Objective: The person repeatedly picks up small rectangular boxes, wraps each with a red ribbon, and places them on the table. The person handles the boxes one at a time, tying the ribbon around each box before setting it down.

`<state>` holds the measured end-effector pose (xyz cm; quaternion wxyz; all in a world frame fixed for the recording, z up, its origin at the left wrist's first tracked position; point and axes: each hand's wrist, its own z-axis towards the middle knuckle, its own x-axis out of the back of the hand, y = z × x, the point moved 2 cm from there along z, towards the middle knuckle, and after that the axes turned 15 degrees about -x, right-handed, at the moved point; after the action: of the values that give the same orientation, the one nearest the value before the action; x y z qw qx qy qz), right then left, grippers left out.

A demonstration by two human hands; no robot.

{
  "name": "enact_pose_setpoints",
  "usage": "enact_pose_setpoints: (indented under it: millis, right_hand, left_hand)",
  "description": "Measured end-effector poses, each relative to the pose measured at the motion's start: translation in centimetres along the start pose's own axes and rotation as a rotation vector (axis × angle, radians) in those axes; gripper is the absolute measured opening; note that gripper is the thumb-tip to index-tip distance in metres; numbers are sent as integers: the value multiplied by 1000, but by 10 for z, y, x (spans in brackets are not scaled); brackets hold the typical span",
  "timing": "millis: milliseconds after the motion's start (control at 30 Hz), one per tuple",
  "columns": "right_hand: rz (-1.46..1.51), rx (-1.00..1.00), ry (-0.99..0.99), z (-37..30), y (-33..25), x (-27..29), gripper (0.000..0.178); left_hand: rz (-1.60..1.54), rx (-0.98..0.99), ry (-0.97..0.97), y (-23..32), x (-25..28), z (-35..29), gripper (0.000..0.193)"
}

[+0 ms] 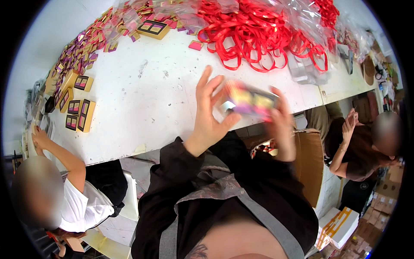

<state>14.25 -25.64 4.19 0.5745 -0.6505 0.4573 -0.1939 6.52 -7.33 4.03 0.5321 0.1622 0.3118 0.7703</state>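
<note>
In front of my chest, over the table's near edge, is a small gold box with dark windows (252,101), smeared by motion. My right hand (281,125) grips its right end between thumb and fingers. Open and with its fingers spread, my left hand (211,114) is beside the box's left end. The left thumb is close to the lower left corner; whether it touches I cannot tell. Pink and yellow pieces appear through the windows, though blur hides the details.
A heap of red ribbon loops (254,36) lies at the back of the white table (142,95). Small coloured packets (84,47) and gold boxes (87,115) lie left. A cardboard carton (308,166) stands below the edge at my right. One person sits on each side.
</note>
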Motion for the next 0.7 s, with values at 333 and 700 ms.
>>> enact_pose_setpoints:
  millis: [333, 700]
  right_hand:
    - [-1258, 373, 122, 102, -73, -40, 31]
    - [-875, 591, 212, 245, -49, -134, 24]
  left_hand:
    - [537, 197, 80, -8, 74, 3, 40]
    - [79, 485, 419, 18, 153, 6, 48]
